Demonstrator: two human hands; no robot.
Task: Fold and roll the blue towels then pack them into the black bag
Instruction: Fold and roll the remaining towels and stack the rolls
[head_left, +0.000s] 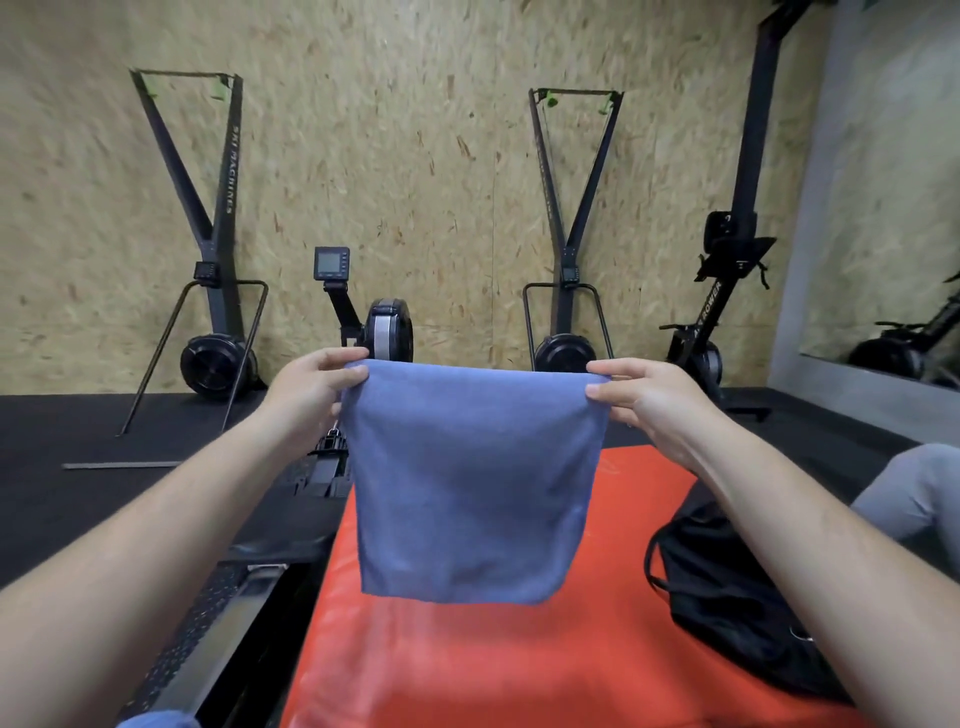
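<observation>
At the bottom edge of the frame, left of centre, a scrap of blue cloth (156, 719) shows, too cropped to identify. Beside it a red mat (467, 670) fills the lower centre. On its right side lies the black bag (727, 597), partly behind the right forearm. A grey-clad knee (914, 493) sits at the right edge.

Above the mat, mid-frame, a blue towel (470, 483) hangs folded, clear of the surface. The left hand (306, 387) pinches its upper left corner and the right hand (644, 400) pinches its upper right corner, fingers and thumb closed on the cloth.

Lower left, a rowing machine rail (218, 623) runs across the black floor (78, 431) toward a flywheel (387, 330) and small monitor (331, 262). Further back, two ski machines (218, 234) stand against a chipboard wall (389, 156), with an upright rower (727, 291) at the right and a mirror (893, 208) beyond.
</observation>
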